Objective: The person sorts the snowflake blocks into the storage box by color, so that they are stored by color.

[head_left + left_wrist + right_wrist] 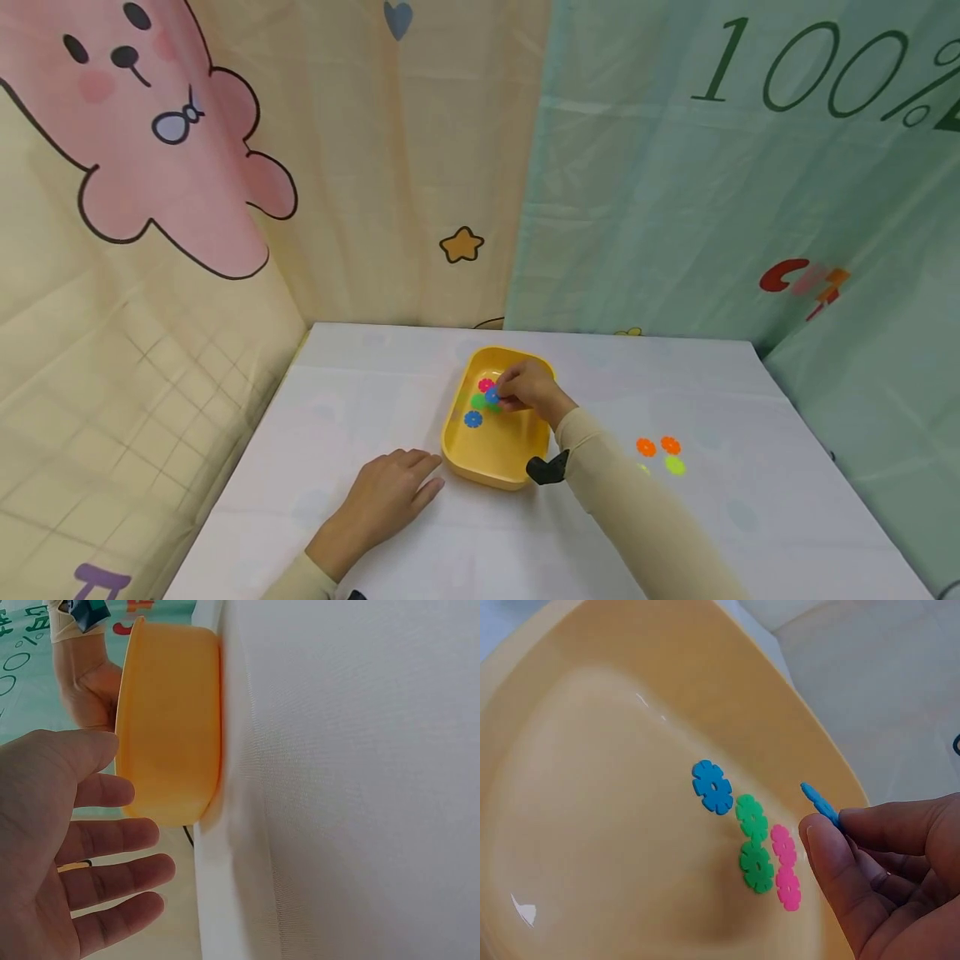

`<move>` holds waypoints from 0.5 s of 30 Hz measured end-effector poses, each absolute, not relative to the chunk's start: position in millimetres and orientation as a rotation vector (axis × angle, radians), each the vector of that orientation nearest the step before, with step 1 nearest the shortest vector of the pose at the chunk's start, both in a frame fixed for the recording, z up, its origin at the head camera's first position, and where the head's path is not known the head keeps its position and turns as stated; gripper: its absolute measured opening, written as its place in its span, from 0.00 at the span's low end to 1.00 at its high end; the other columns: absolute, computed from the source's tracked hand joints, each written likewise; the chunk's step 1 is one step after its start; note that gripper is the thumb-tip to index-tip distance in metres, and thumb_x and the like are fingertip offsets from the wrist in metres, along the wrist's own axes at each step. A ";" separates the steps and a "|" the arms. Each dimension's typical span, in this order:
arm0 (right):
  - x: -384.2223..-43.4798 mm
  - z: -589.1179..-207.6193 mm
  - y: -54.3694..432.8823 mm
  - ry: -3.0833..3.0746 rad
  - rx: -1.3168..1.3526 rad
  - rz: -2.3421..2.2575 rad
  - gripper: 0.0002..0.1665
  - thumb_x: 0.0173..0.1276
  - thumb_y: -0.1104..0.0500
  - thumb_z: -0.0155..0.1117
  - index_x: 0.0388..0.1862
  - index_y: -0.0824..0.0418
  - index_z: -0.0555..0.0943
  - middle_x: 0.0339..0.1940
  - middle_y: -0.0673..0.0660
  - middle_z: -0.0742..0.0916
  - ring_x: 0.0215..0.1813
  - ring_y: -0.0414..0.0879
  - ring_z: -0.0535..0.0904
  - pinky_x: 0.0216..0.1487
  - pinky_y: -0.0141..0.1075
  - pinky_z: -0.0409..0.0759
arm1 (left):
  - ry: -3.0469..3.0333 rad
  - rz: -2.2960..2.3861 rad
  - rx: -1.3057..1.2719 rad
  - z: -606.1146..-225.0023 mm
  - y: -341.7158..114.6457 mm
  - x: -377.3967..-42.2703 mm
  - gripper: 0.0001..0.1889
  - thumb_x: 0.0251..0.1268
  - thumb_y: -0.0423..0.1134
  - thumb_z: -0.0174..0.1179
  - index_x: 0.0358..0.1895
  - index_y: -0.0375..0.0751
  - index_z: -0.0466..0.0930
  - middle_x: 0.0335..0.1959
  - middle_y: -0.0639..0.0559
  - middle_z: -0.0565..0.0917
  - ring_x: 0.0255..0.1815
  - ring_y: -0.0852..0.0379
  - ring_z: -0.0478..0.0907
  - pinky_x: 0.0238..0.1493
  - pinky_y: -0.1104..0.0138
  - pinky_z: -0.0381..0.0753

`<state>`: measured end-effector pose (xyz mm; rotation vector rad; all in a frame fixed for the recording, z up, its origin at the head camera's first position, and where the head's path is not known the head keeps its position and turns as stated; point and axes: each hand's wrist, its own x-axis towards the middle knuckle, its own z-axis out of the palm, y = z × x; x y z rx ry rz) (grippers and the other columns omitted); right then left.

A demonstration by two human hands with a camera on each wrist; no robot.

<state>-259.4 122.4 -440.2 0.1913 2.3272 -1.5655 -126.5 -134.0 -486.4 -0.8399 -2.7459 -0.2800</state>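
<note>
Between thumb and fingertips, my right hand pinches a blue snowflake disc above the far part of the yellow tray. Flat on the tray's floor lie another blue disc, two green discs and two pink discs; the right wrist view shows them best. My left hand is beside the tray's near left corner, fingers spread and holding nothing. Whether its fingertips touch the tray wall, I cannot tell.
On the white table, right of the tray, lie two orange discs and a yellow-green disc. Another yellow-green disc is partly hidden by the right sleeve. Printed curtains hang behind the table.
</note>
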 end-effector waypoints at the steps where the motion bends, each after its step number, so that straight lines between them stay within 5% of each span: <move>1: -259.3 -440.8 121.5 2.332 0.199 -1.553 0.04 0.70 0.68 0.67 0.40 0.69 0.85 0.31 0.59 0.86 0.28 0.48 0.86 0.36 0.35 0.87 | -2.746 -0.279 -0.841 -486.2 -134.2 -126.3 0.18 0.70 0.54 0.64 0.54 0.49 0.87 0.48 0.55 0.88 0.44 0.55 0.85 0.41 0.59 0.85; 15: -255.2 -453.2 114.5 2.406 0.148 -1.305 0.02 0.68 0.70 0.68 0.38 0.69 0.85 0.31 0.59 0.85 0.30 0.50 0.86 0.40 0.37 0.87 | -2.734 -0.286 -0.840 -486.2 -135.8 -125.6 0.18 0.69 0.54 0.64 0.54 0.49 0.87 0.48 0.56 0.88 0.44 0.55 0.85 0.41 0.59 0.85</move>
